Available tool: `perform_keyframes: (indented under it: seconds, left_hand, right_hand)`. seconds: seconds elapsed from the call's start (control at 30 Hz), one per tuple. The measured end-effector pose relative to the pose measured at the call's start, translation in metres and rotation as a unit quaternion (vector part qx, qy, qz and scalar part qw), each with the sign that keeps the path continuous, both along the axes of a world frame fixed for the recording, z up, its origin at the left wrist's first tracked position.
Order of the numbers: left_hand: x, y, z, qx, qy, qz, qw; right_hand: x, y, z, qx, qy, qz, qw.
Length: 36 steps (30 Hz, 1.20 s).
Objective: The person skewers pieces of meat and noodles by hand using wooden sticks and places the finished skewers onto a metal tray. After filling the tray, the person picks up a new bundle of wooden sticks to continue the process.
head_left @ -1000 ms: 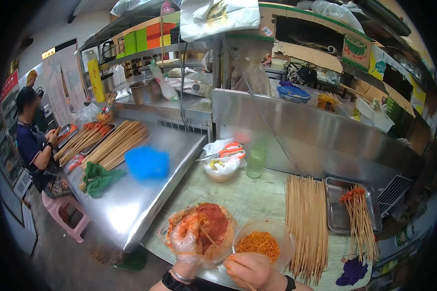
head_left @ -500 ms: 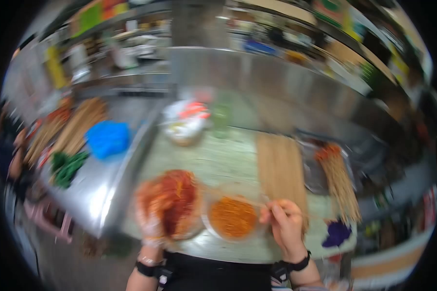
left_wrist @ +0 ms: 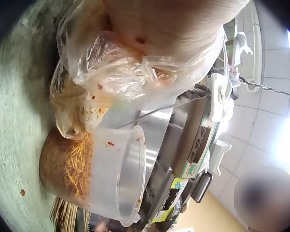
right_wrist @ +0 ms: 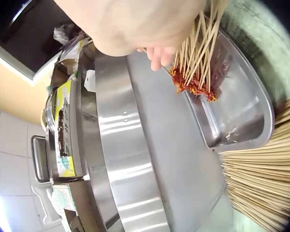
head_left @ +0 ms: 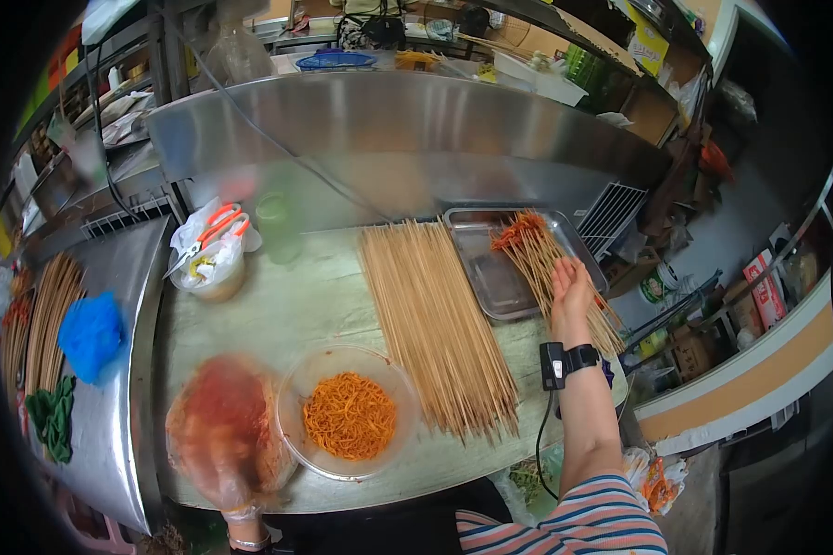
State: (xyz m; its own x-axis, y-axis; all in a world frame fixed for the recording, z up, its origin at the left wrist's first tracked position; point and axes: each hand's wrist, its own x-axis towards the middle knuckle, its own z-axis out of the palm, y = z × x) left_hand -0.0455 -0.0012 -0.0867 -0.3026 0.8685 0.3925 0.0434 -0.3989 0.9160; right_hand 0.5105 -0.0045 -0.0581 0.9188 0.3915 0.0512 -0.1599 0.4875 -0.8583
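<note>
My left hand (head_left: 227,462), in a clear plastic glove, lies over the red, seasoned mass (head_left: 231,388) in a plastic-lined container; blur hides its fingers. The left wrist view shows the stained glove (left_wrist: 130,72) beside the clear tub (left_wrist: 113,169) of thin orange strands (head_left: 350,416). My bare right hand (head_left: 572,291) is over the loaded skewers (head_left: 532,254), its fingers fairly straight. Those skewers have red-orange food at one end, lying in a metal tray (head_left: 495,287). In the right wrist view, fingertips (right_wrist: 159,58) are close beside the food ends (right_wrist: 193,87), near a thin stick.
Bare wooden skewers (head_left: 435,324) form a wide row between tub and tray. Behind stand a tub with plastic bags (head_left: 215,277), orange-handled scissors (head_left: 224,217) and a green glass (head_left: 278,227). A steel panel (head_left: 398,129) rises at the back. Left are a blue bag (head_left: 93,338) and green cloth (head_left: 54,416).
The right hand has gone from beside the orange-strand tub, where it held a skewer, rightward to the loaded skewers in the tray. The left hand stays at the red mass. The head view has turned right.
</note>
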Motion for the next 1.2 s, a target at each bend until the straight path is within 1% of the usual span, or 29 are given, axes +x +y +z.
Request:
perform_keyframes:
  seconds: [0.03,0.07,0.1,0.17,0.2,0.23,0.27,0.3,0.37,0.4,0.43,0.47,0.5,0.53,0.6,0.63,0.7,0.73,0.8,0.9,0.97,1.0,1.07,1.17,1.2]
  left_hand:
    - [-0.002,0.001,-0.004,0.020,0.013,0.008,1.000]
    - [-0.003,0.003,-0.006,0.017,0.008,0.004,1.000]
    - [-0.005,0.005,-0.008,0.014,0.003,0.001,1.000]
    - [-0.011,0.002,-0.014,-0.044,-0.039,-0.025,0.998]
    - [-0.014,0.001,-0.017,-0.031,-0.005,-0.011,0.999]
    - [-0.015,0.003,-0.019,-0.016,0.029,0.002,0.999]
    - [-0.016,0.005,-0.020,0.000,0.063,0.015,0.998]
    - [-0.019,0.006,-0.023,0.013,0.101,0.024,0.994]
    - [-0.024,0.008,-0.029,0.042,0.172,0.042,0.983]
    - [-0.019,0.006,-0.024,0.030,0.137,0.035,0.990]
    - [-0.014,0.005,-0.019,0.019,0.100,0.028,0.994]
    - [-0.013,0.004,-0.019,0.017,0.088,0.021,0.996]
    - [-0.013,0.004,-0.022,0.015,0.076,0.013,0.997]
    - [-0.014,0.004,-0.024,0.012,0.065,0.007,0.998]
    - [-0.020,0.004,-0.022,0.012,0.136,0.013,0.991]
    - [-0.020,0.003,-0.018,0.023,0.180,0.020,0.983]
    - [-0.004,0.000,-0.004,-0.002,0.036,-0.017,0.999]
    - [-0.006,0.001,-0.006,0.004,0.048,-0.011,0.999]
    - [-0.007,0.003,-0.009,0.015,0.071,0.001,0.997]
    - [0.000,-0.005,0.007,-0.049,-0.050,-0.055,0.996]
    - [0.001,-0.006,0.009,-0.064,-0.062,-0.051,0.995]
    - [0.001,-0.006,0.010,-0.071,-0.068,-0.049,0.994]
    - [0.002,-0.004,0.011,-0.051,-0.050,-0.041,0.997]
    - [-0.004,-0.002,0.002,-0.030,0.007,-0.039,0.999]
    - [-0.005,-0.001,-0.001,-0.024,0.030,-0.040,0.998]
  right_hand:
    - [0.006,0.003,-0.007,-0.004,0.015,-0.003,1.000]
    - [0.005,0.005,-0.007,-0.009,0.031,-0.005,0.999]
    - [0.004,0.004,-0.008,-0.010,0.060,0.018,0.998]
    - [-0.009,-0.001,-0.012,-0.017,0.124,0.065,0.990]
    - [-0.023,-0.004,-0.010,-0.075,0.068,0.130,0.986]
    - [-0.036,-0.004,-0.004,-0.129,0.012,0.196,0.972]
    - [-0.052,-0.002,0.002,-0.178,-0.045,0.262,0.948]
    - [-0.071,0.004,0.007,-0.215,-0.070,0.282,0.932]
    - [-0.092,0.020,-0.002,-0.327,-0.187,0.309,0.873]
    - [-0.098,0.027,-0.007,-0.379,-0.246,0.318,0.834]
    - [-0.103,0.033,-0.016,-0.414,-0.356,0.290,0.786]
    - [-0.109,0.040,-0.024,-0.441,-0.461,0.257,0.726]
    - [-0.112,0.045,-0.029,-0.459,-0.559,0.220,0.655]
    - [-0.113,0.049,-0.031,-0.477,-0.516,0.242,0.669]
    - [-0.113,0.053,-0.026,-0.511,-0.426,0.282,0.692]
    - [-0.111,0.052,-0.024,-0.504,-0.412,0.291,0.701]
    - [-0.106,0.047,-0.022,-0.492,-0.353,0.306,0.734]
    - [-0.106,0.046,-0.021,-0.486,-0.323,0.312,0.750]
    - [-0.107,0.045,-0.015,-0.487,-0.285,0.322,0.760]
    - [-0.105,0.042,-0.013,-0.464,-0.247,0.339,0.780]
    - [-0.105,0.041,-0.010,-0.453,-0.219,0.351,0.789]
    - [-0.104,0.041,-0.009,-0.453,-0.219,0.356,0.788]
    - [-0.100,0.041,-0.009,-0.452,-0.218,0.363,0.785]
    - [-0.104,0.040,-0.011,-0.517,-0.336,0.341,0.709]
    - [-0.109,0.038,-0.011,-0.537,-0.422,0.311,0.661]
